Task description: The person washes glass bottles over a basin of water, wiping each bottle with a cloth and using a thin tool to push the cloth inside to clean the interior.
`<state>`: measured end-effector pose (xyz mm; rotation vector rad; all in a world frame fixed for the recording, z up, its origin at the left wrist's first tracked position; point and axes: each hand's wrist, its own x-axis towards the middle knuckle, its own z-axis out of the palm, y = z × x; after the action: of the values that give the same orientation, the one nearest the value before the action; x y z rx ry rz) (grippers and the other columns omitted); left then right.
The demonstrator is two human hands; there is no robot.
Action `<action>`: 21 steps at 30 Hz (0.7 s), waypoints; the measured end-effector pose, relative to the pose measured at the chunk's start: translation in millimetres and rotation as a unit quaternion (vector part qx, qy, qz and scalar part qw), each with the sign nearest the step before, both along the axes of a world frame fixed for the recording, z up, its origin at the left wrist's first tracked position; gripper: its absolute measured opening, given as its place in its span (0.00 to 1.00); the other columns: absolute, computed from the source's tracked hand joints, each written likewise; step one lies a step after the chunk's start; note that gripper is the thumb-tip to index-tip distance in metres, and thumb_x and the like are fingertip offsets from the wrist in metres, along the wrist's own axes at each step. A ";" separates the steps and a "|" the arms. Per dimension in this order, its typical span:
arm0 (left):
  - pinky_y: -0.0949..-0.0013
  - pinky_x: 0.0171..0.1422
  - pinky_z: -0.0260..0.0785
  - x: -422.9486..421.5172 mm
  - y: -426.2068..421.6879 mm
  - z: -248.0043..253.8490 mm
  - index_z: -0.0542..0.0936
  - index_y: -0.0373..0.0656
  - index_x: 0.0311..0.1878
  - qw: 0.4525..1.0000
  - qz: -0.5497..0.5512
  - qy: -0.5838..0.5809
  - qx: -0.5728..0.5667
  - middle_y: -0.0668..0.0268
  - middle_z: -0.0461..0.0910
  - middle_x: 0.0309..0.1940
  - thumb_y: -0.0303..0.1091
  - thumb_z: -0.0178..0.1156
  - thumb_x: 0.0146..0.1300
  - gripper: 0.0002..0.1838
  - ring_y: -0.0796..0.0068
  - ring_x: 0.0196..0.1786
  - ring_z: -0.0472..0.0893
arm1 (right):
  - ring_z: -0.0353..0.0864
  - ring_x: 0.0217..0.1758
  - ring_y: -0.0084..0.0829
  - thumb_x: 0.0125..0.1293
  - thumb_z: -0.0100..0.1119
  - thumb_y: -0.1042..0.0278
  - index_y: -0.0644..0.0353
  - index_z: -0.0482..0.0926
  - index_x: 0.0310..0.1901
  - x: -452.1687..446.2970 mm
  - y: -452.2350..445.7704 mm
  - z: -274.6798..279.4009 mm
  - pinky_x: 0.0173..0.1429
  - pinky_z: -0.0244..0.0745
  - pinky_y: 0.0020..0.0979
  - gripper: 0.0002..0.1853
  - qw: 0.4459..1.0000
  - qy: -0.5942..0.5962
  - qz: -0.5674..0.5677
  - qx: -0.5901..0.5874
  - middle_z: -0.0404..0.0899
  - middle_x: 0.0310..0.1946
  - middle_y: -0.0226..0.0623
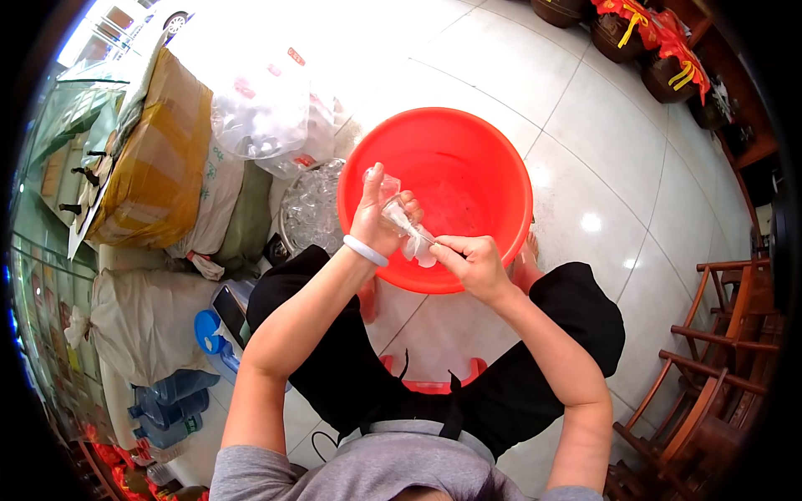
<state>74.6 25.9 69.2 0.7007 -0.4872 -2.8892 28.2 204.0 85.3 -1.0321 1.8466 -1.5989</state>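
Note:
My left hand [376,221] is wrapped round a small clear bottle [388,188], tilted over the red basin [359,150]. White, tissue-like material [418,249] hangs at the bottle's near end, between both hands. With thumb and forefinger, my right hand [472,260] pinches a thin stick-like piece [428,240] that meets this white material. How far the piece reaches into the bottle I cannot tell. A pale bracelet [365,251] circles my left wrist.
Left of the basin stand a metal bowl of clear glass-like pieces [313,204] and clear plastic bags [263,117]. A taped carton [159,150], sacks [146,321] and blue water jugs [171,405] line the left. Wooden chairs [710,376] and dark jars [618,37] stand right.

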 end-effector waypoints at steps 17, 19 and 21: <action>0.67 0.28 0.65 6.1 6.9 5.4 0.69 0.48 0.30 0.996 0.024 -0.046 -0.074 0.66 0.71 0.19 0.53 0.65 0.51 0.20 0.71 0.24 0.73 | 0.61 0.16 0.13 0.58 0.56 0.69 0.69 0.81 0.29 -22.7 -8.6 1.3 0.20 0.55 0.21 0.10 0.963 -0.232 0.107 0.081 0.65 0.12 0.22; 0.67 0.28 0.65 3.8 6.6 11.0 0.70 0.49 0.30 0.998 0.010 -0.021 -0.054 0.66 0.72 0.20 0.54 0.65 0.51 0.21 0.71 0.24 0.73 | 0.61 0.16 0.13 0.59 0.56 0.69 0.69 0.81 0.31 -18.8 -7.0 3.2 0.19 0.54 0.21 0.10 0.948 -0.304 0.081 0.049 0.66 0.12 0.22; 0.66 0.30 0.66 0.9 5.1 21.9 0.69 0.51 0.29 0.999 -0.017 0.040 -0.028 0.66 0.72 0.20 0.55 0.65 0.50 0.20 0.70 0.25 0.73 | 0.60 0.16 0.12 0.60 0.56 0.70 0.69 0.80 0.32 -13.1 -8.7 4.5 0.19 0.53 0.20 0.10 0.925 -0.374 0.060 0.017 0.66 0.13 0.22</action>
<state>75.6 31.0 91.1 0.5709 -0.5718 -2.9083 15.1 195.3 89.9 -0.4006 1.2525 -1.5741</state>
